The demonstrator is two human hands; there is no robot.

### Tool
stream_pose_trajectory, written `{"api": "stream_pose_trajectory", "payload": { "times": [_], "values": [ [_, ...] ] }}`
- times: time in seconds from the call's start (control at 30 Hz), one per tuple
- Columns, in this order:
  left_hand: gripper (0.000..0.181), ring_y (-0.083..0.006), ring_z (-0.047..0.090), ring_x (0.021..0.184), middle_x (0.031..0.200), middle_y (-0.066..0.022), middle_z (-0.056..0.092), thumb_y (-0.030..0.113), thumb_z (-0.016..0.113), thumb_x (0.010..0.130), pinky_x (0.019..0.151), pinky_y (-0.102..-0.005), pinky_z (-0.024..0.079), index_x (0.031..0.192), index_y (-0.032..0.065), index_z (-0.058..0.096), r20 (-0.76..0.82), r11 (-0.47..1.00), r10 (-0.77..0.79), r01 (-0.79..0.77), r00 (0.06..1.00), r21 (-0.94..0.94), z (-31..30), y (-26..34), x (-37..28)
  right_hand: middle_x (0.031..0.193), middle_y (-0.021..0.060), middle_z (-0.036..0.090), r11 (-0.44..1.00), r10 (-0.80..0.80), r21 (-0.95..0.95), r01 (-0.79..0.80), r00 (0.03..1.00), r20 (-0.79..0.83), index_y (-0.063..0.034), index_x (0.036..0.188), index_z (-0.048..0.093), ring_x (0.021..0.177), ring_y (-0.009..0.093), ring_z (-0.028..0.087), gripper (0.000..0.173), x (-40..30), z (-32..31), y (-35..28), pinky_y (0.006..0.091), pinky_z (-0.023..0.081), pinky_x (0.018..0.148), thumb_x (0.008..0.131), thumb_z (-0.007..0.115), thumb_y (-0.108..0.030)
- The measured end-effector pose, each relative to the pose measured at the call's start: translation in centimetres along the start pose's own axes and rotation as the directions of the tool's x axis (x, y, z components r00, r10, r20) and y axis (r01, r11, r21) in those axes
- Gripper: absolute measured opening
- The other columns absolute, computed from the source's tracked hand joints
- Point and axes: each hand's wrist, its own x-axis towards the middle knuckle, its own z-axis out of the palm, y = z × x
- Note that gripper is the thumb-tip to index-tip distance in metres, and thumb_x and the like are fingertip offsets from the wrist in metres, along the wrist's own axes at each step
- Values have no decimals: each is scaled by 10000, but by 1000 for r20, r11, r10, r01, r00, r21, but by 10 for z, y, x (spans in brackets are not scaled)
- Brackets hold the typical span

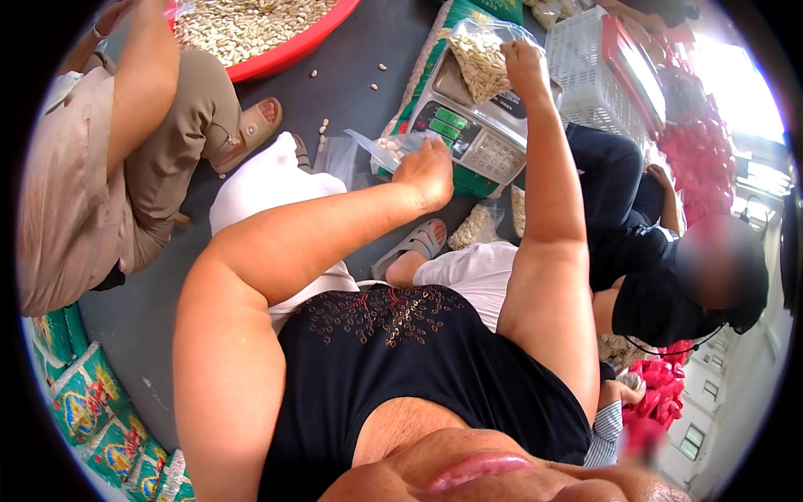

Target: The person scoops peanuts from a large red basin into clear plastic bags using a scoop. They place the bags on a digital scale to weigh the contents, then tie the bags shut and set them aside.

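My right hand (527,66) grips the top of a clear plastic bag of white beans (478,69). That bag is over the steel pan of a digital scale (495,154); whether it rests there I cannot tell. Closer to me, my left hand (431,172) pinches a second clear plastic bag (388,149) with some beans in it, beside the scale's lit green display (448,123). The fingertips of the left hand are partly hidden behind its knuckles. Beneath the scale lies a green printed sack (472,182).
A red tub (301,47) of beans stands at the upper left, near a seated person (144,157). Loose beans (323,128) dot the grey floor. Bagged beans (473,227) lie near my foot. To the right are a white plastic crate (590,69) and a person in dark clothes (646,282).
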Motion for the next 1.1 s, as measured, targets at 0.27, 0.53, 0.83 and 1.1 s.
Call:
{"api": "stream_pose_trajectory", "payload": {
  "times": [0.27, 0.53, 0.83, 1.1],
  "values": [
    [507, -401, 508, 1161, 1363, -268, 412, 36, 418, 856, 974, -424, 422, 1334, -106, 325, 12, 999, 48, -48, 999, 17, -10, 7, -4, 1067, 211, 630, 870, 76, -474, 140, 910, 409, -43, 997, 658, 1025, 362, 598, 247, 65, 54, 23, 445, 481, 853, 864, 473, -141],
    [492, -387, 563, 1102, 1341, -287, 426, 19, 498, 804, 909, -412, 477, 1267, -112, 397, 55, 992, 126, -126, 991, 13, -1, 5, -8, 640, 113, 635, 933, 288, -357, 55, 480, 828, 36, 766, 645, 551, 204, 623, 209, 72, 30, 10, 355, 480, 490, 757, 628, -171],
    [574, -417, 550, 1098, 1314, -342, 417, -3, 504, 750, 926, -422, 461, 1286, -150, 357, 94, 985, 173, -173, 981, -4, 1, 5, -10, 729, 77, 628, 846, 245, -533, 19, 874, 419, -39, 919, 656, 609, 189, 599, 161, 116, 93, 88, 318, 441, 478, 851, 523, -100],
    [559, -419, 549, 1099, 1329, -335, 405, 4, 489, 763, 928, -422, 459, 1284, -150, 358, 89, 984, 181, -180, 980, -12, 1, 5, -13, 1056, 145, 663, 794, 353, -602, -84, 870, 345, -70, 944, 711, 959, 271, 654, 232, 82, 106, 103, 385, 539, 746, 753, 626, -171]
  ]
}}
